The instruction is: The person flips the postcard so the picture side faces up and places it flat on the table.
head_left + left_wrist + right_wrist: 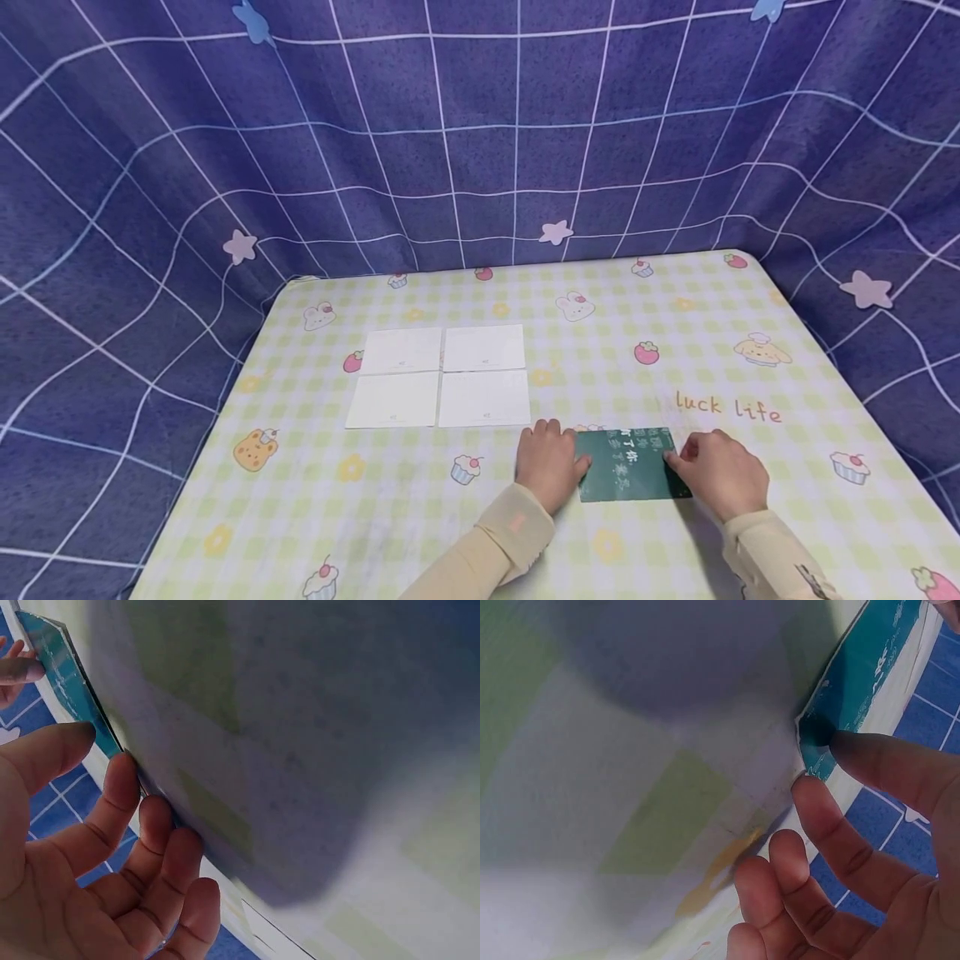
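The left hand (550,467) pinches the left end of a dark green rectangular card with pale writing (633,479), and the right hand (723,475) grasps its right end, thumb on top. The card lies crosswise on the near right part of the pale green-and-white checked cloth (375,533). Should the hands push towards each other, the thin card could buckle; a hard pinch at the right end could crease that corner. Uneven lifting might let one end slip free. Farther left, four white rectangular cards form two rows; the near right one (484,400) sits just beside the left fingertips, so a careless leftward sweep could knock it askew
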Available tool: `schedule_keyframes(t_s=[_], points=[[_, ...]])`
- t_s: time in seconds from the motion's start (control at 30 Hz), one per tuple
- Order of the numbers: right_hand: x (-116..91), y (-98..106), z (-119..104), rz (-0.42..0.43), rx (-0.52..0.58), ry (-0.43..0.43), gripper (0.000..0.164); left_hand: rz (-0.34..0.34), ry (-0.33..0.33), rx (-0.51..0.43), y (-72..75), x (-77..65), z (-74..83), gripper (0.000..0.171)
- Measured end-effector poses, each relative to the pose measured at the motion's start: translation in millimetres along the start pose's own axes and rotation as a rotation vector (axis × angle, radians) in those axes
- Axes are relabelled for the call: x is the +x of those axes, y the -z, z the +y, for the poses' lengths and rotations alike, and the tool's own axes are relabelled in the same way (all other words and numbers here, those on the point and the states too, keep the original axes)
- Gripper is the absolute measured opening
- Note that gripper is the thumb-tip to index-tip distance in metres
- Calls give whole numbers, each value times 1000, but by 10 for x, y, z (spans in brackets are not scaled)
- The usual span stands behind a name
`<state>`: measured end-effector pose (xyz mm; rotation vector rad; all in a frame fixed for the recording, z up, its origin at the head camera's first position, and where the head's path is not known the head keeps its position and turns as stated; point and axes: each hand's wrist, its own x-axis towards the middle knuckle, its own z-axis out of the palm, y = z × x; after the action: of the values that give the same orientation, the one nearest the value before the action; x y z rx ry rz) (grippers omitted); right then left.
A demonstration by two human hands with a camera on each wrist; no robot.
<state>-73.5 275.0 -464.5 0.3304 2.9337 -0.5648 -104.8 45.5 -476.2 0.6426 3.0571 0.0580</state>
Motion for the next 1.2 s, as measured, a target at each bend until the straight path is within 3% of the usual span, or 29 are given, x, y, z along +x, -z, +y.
schedule_keyframes(t_s=[0.2, 0.4, 0.6, 0.87, 1.2], points=[[4, 34, -4, -10, 25, -21, 31, 42, -9, -87, 2, -1, -61, 33], [-18, 91, -24, -11, 95, -45, 32, 53, -22, -171, 36, -10, -117, 41], [-18, 118, -59, -14, 164, -12, 32, 60, -16, -261, 111, -40, -158, 37], [13, 126, -118, -8, 186, 33, 30, 114, -1, -274, 188, -39, -271, 22], [50, 109, -261, 44, 204, 112, 27, 124, 33, -281, 211, -66, -466, 25]])
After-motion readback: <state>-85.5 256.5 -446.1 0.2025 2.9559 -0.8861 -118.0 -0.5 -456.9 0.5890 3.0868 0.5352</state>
